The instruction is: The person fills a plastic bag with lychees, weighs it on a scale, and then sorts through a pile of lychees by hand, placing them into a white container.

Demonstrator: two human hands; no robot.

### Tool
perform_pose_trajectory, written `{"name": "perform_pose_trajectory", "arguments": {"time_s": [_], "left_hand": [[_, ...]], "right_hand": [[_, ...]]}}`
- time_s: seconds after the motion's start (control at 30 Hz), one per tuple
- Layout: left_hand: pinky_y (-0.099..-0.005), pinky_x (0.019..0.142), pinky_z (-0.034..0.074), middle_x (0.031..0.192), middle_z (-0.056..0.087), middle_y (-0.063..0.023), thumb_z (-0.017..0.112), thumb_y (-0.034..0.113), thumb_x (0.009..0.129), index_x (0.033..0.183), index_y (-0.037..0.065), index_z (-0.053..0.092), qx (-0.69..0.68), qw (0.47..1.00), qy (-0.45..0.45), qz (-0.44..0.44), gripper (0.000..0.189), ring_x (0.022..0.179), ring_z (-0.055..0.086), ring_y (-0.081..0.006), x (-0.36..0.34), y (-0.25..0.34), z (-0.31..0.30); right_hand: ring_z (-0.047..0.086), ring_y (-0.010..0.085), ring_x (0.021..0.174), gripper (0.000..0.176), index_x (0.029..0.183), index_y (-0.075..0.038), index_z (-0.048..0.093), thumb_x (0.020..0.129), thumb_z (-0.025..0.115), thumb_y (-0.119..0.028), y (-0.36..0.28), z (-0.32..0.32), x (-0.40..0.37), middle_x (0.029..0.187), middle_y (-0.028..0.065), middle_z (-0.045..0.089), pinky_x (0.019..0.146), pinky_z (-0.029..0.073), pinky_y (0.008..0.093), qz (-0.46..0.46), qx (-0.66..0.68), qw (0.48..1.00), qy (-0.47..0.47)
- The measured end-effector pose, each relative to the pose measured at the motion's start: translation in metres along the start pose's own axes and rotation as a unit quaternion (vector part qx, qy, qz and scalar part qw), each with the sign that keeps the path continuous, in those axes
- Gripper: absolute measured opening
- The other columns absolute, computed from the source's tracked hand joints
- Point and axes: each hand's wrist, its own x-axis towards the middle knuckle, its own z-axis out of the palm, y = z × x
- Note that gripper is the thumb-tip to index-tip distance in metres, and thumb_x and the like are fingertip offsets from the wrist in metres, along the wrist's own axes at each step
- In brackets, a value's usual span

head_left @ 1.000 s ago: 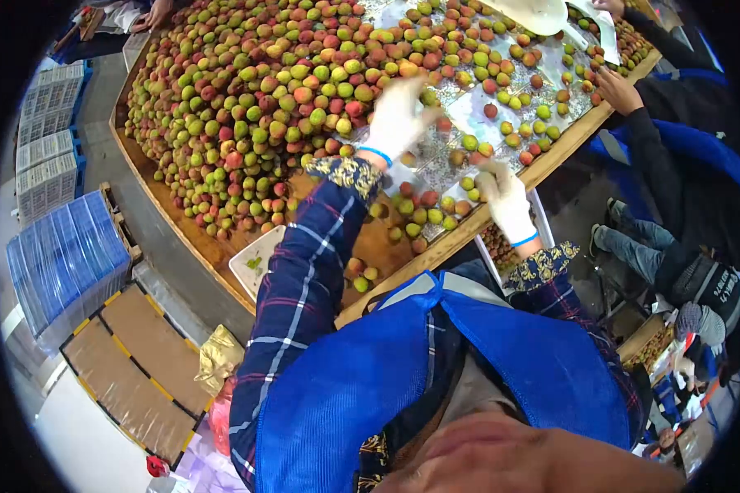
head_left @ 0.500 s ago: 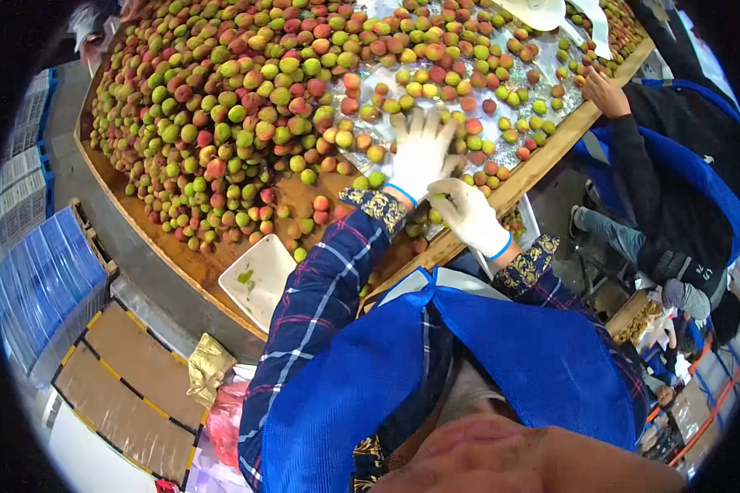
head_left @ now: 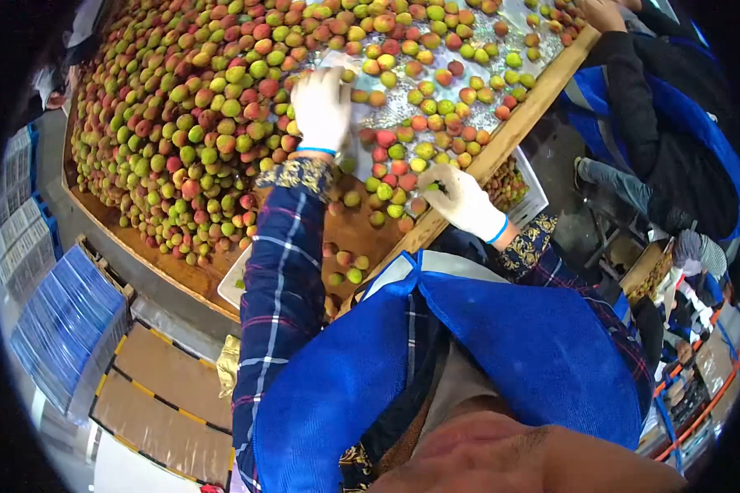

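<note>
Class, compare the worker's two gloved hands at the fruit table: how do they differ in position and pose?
The left hand reaches far out, arm stretched, onto the dense fruit pile; the right hand sits close to the body at the table's wooden edge. The left hand lies palm down over fruit; the right hand is curled, apparently pinching a green fruit. Both wear white gloves with blue cuffs.

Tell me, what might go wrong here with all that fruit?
The left hand reaches far into the fruit pile; its sleeve hangs over loose fruit that could get knocked and bruised. The right hand seems to pinch a green fruit right at the table's wooden edge, so a slip could drop it past the crate below.
</note>
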Motion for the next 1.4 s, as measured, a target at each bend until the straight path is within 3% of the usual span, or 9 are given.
{"name": "perform_pose_trajectory", "arguments": {"time_s": [0.4, 0.57, 0.6, 0.8, 0.93, 0.97, 1.07, 1.27, 1.4], "left_hand": [[-0.0482, 0.085, 0.054, 0.099, 0.076, -0.0128, 0.081, 0.022, 0.088, 0.109, 0.011, 0.079, -0.068, 0.995, -0.057, 0.034, 0.024, 0.095, 0.070, -0.0369, -0.011, 0.038, 0.019], [-0.0537, 0.079, 0.052, 0.090, 0.070, -0.0161, 0.084, 0.036, 0.080, 0.093, 0.010, 0.076, -0.012, 0.967, -0.248, 0.052, 0.030, 0.090, 0.069, -0.0384, -0.035, 0.090, 0.014], [-0.0527, 0.081, 0.051, 0.096, 0.070, -0.0156, 0.083, 0.034, 0.079, 0.094, 0.011, 0.073, -0.011, 0.983, -0.163, 0.085, 0.029, 0.094, 0.068, -0.0373, -0.051, 0.088, 0.029], [-0.0513, 0.089, 0.046, 0.101, 0.068, -0.0133, 0.059, 0.022, 0.094, 0.104, 0.010, 0.070, 0.023, 0.986, -0.148, 0.075, 0.019, 0.105, 0.063, -0.0364, -0.079, 0.094, 0.035], [-0.0544, 0.087, 0.049, 0.092, 0.071, -0.0168, 0.069, 0.016, 0.087, 0.105, 0.011, 0.077, -0.145, 0.980, -0.134, 0.012, 0.021, 0.095, 0.067, -0.0393, -0.073, 0.105, -0.016], [-0.0534, 0.083, 0.051, 0.091, 0.073, -0.0193, 0.072, 0.018, 0.089, 0.103, 0.009, 0.078, -0.248, 0.957, -0.145, -0.039, 0.017, 0.091, 0.068, -0.0431, -0.069, 0.111, -0.032], [-0.0364, 0.095, 0.054, 0.106, 0.076, -0.0109, 0.071, 0.017, 0.101, 0.119, 0.002, 0.076, -0.541, 0.765, -0.218, -0.273, 0.025, 0.104, 0.071, -0.0237, -0.078, 0.125, -0.059], [-0.0321, 0.102, 0.052, 0.129, 0.070, -0.0085, 0.074, 0.016, 0.100, 0.136, -0.004, 0.067, -0.580, 0.702, -0.197, -0.364, 0.042, 0.118, 0.064, -0.0163, -0.099, 0.120, -0.066], [-0.0355, 0.113, 0.048, 0.144, 0.062, -0.0157, 0.079, 0.017, 0.096, 0.154, -0.009, 0.048, -0.650, 0.578, -0.289, -0.400, 0.071, 0.131, 0.061, -0.0221, -0.123, 0.103, -0.069]], "right_hand": [[0.073, 0.0395, 0.105, 0.020, 0.113, -0.003, 0.071, 0.094, 0.068, -0.008, 0.006, -0.012, -0.013, 0.111, 0.0209, 0.073, 0.093, 0.058, 0.0442, 0.052, -0.032, 0.996, 0.070], [0.073, 0.0420, 0.104, 0.020, 0.112, -0.003, 0.073, 0.095, 0.068, -0.011, 0.016, -0.014, -0.010, 0.109, 0.0205, 0.073, 0.093, 0.058, 0.0447, 0.052, -0.046, 0.992, 0.103], [0.074, 0.0393, 0.104, 0.018, 0.112, -0.003, 0.073, 0.096, 0.069, -0.010, 0.017, -0.011, -0.008, 0.110, 0.0197, 0.075, 0.094, 0.059, 0.0425, 0.026, -0.084, 0.987, 0.134], [0.076, 0.0303, 0.102, 0.021, 0.119, -0.003, 0.073, 0.099, 0.071, -0.009, 0.036, -0.007, 0.008, 0.108, 0.0174, 0.077, 0.091, 0.059, 0.0401, -0.002, -0.037, 0.986, 0.163], [0.074, 0.0296, 0.099, 0.024, 0.123, -0.001, 0.072, 0.102, 0.070, -0.012, 0.029, -0.010, 0.026, 0.110, 0.0170, 0.077, 0.092, 0.058, 0.0396, 0.016, -0.062, 0.989, 0.137], [0.074, 0.0288, 0.098, 0.026, 0.124, 0.000, 0.071, 0.102, 0.069, -0.013, 0.020, -0.011, 0.028, 0.111, 0.0170, 0.076, 0.092, 0.058, 0.0393, 0.041, -0.090, 0.987, 0.123], [0.073, 0.0249, 0.098, 0.028, 0.126, 0.002, 0.071, 0.103, 0.069, -0.014, 0.004, -0.007, 0.032, 0.112, 0.0165, 0.076, 0.092, 0.057, 0.0373, 0.068, 0.048, 0.993, 0.084], [0.072, 0.0236, 0.099, 0.035, 0.134, 0.001, 0.070, 0.102, 0.067, -0.014, -0.022, 0.006, 0.028, 0.113, 0.0167, 0.076, 0.090, 0.056, 0.0350, 0.147, 0.030, 0.989, -0.014], [0.074, 0.0304, 0.113, 0.036, 0.134, -0.003, 0.071, 0.100, 0.070, -0.017, -0.018, 0.005, 0.027, 0.124, 0.0188, 0.076, 0.098, 0.056, 0.0405, -0.025, -0.015, 0.992, -0.119]]}}
